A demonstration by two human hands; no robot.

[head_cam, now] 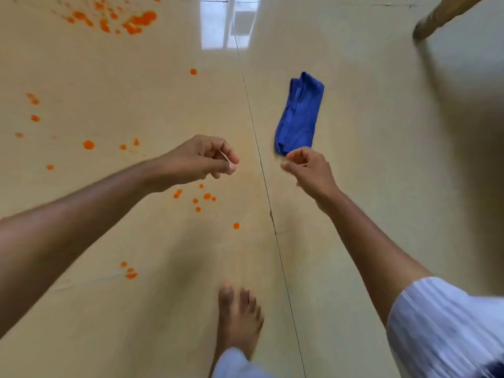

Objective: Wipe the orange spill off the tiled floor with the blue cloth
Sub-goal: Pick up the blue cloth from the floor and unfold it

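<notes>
Head view, looking down on a glossy beige tiled floor (354, 214) with a thin grout line (261, 165) running top to bottom. Blue cloth (298, 114) lying folded and narrow on the floor just right of that line, untouched. Right hand (306, 166) poised at the cloth's near end, fingers loosely curled, nothing grasped; contact with the fabric impossible to tell. Left hand (203, 158) hanging above the floor left of the line, fingers loosely curled inward, holding nothing. Orange spill (133, 21) thickest at the far left, with scattered drops (88, 145) trailing down the left tile and a small cluster (203, 197) just below the left hand. Bare foot (238, 320) planted at the bottom centre, pale sleeve (441, 323) on the right arm. Blurred wooden furniture leg (436, 17) at top right, window reflection (227, 21) at top centre.
</notes>
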